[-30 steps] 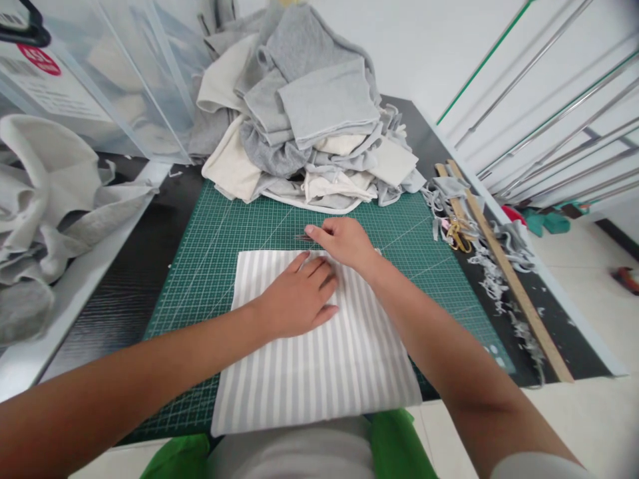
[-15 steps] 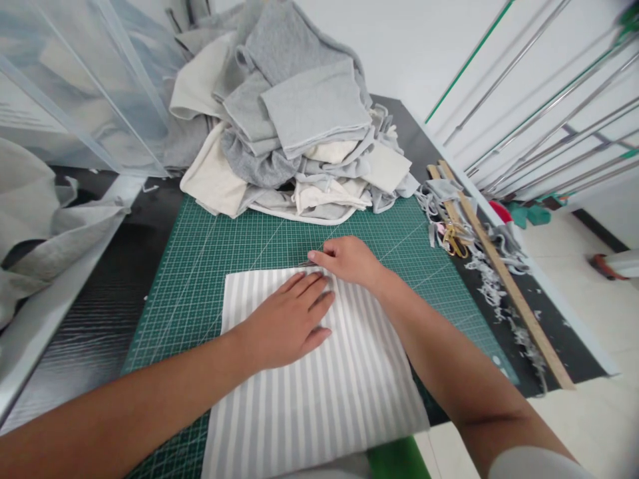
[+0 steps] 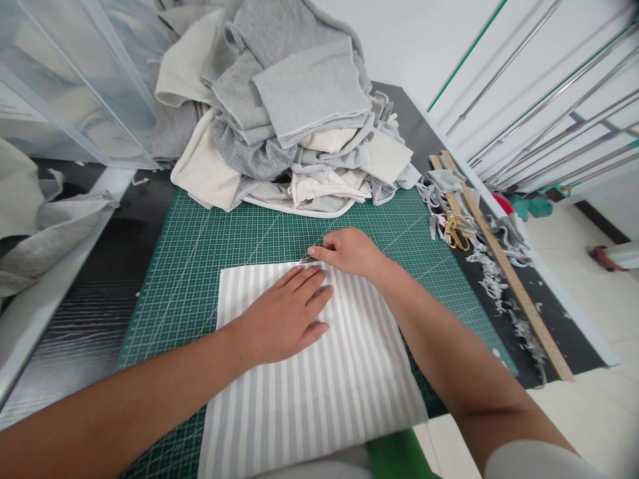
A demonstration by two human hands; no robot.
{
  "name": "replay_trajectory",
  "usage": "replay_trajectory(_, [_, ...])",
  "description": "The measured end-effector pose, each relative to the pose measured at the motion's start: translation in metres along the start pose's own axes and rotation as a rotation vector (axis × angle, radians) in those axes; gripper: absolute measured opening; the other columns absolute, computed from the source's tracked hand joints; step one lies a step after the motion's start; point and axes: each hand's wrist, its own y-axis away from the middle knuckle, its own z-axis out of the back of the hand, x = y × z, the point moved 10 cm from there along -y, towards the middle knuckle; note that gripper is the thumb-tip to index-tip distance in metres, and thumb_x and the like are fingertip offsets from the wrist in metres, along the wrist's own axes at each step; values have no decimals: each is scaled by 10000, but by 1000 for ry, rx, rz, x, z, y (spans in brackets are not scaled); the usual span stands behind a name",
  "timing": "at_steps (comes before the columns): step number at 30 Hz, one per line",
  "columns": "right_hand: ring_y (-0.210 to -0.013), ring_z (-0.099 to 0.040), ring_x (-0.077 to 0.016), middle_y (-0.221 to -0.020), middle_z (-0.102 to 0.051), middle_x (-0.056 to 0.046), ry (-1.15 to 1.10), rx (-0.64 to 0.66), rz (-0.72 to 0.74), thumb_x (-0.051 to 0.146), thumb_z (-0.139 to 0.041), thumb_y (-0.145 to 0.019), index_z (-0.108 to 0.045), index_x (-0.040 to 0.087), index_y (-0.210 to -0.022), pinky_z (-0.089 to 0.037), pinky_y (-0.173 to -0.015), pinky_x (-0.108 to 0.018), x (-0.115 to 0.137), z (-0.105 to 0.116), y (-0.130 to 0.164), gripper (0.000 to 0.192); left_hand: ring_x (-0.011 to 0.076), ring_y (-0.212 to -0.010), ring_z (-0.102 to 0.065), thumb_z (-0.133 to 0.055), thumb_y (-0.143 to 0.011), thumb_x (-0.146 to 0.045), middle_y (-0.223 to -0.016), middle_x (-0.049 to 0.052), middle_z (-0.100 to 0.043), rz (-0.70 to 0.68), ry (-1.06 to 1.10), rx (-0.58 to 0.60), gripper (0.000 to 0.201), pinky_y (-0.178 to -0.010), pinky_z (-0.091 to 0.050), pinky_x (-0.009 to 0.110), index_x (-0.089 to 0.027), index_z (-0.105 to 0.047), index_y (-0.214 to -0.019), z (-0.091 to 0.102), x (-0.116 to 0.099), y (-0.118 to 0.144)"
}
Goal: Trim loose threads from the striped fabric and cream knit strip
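Note:
Grey-and-white striped fabric (image 3: 349, 372) lies on the green cutting mat (image 3: 194, 239) and reaches toward my body. My left hand (image 3: 287, 313) rests flat on it, fingers apart, with the fingertips near the far edge. Just beyond that edge, my right hand (image 3: 349, 251) is closed, with its thumb pointing left. A thin metal tool (image 3: 306, 259) shows its narrow tip past the thumb, close to the left fingertips. The rest of that tool is hidden inside my right hand, so its kind is unclear.
A heap of grey and cream fabric pieces (image 3: 299, 100) covers the mat's far end. To the right lie wooden strips (image 3: 514, 279), gold-handled scissors (image 3: 455, 234) and thread scraps (image 3: 492, 276). Metal rods (image 3: 529, 113) lean at the wall. Clear plastic bins (image 3: 90, 73) stand at left.
The whole view has shifted slightly. My left hand stays flat on the striped fabric, and my right hand stays closed at its far edge; both have barely moved.

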Motion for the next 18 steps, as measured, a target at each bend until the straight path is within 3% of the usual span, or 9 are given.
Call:
replay_trajectory(5, [-526, -427, -97, -530, -543, 21, -30, 0, 42, 574, -517, -847, -579, 187, -551, -226, -524, -273, 0, 1, -1, 491, 296, -1389, -325, -464, -936, -436, -1438, 143, -436, -8, -5, 2, 476, -1174, -226, 480, -154, -489, -1318, 0, 0, 0])
replay_trajectory(18, [-518, -422, -93, -525, -530, 25, -56, -5, -10, 602, -551, -811, -580, 187, -546, -232, -512, -265, -5, 2, -2, 493, 297, -1384, -331, -468, -934, -438, -1445, 144, -428, -10, -10, -6, 475, -1173, -225, 481, -152, -490, -1312, 1, 0, 0])
